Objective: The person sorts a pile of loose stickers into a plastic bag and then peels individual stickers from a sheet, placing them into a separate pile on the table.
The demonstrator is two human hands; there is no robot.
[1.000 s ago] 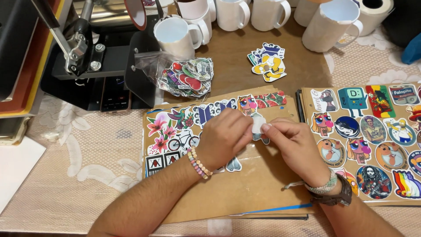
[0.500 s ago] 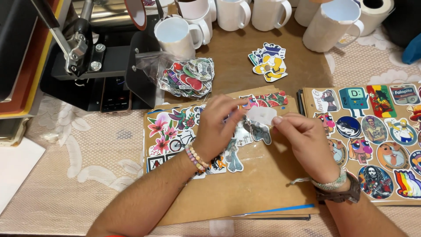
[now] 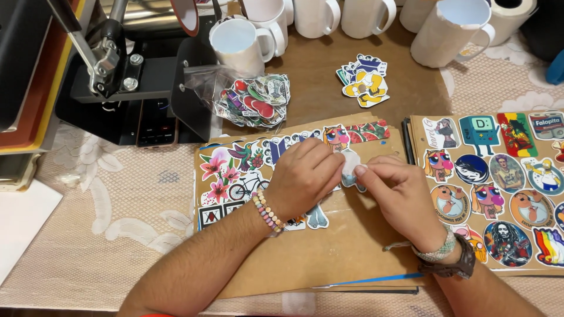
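1. The left hand (image 3: 308,179) and the right hand (image 3: 396,196) meet over the brown board (image 3: 329,258), near the middle of its upper half. Both are closed in a pinch on one small pale sticker (image 3: 351,167), fingertips almost touching each other.

2. The sticker is held just above the board, close to the row of stickers along the board's top edge (image 3: 352,132). How much of it already lies flat, I cannot tell, because the fingers cover it.

3. Risk: the thin sticker may tear or crease if the two pinches pull in different directions.

4. Risk: its sticky side may fold on itself or catch a fingertip, because the piece is small and the grip is tight.

5. Risk: it may land partly over a neighbour sticker, since the row at the top edge is crowded.

6. Risk: the left wrist with the bead bracelet (image 3: 267,211) rests over stickers at the board's left side; a slide of the arm may lift their edges.

7. The second board (image 3: 499,188) lies just beside the right edge; the right elbow could push it.
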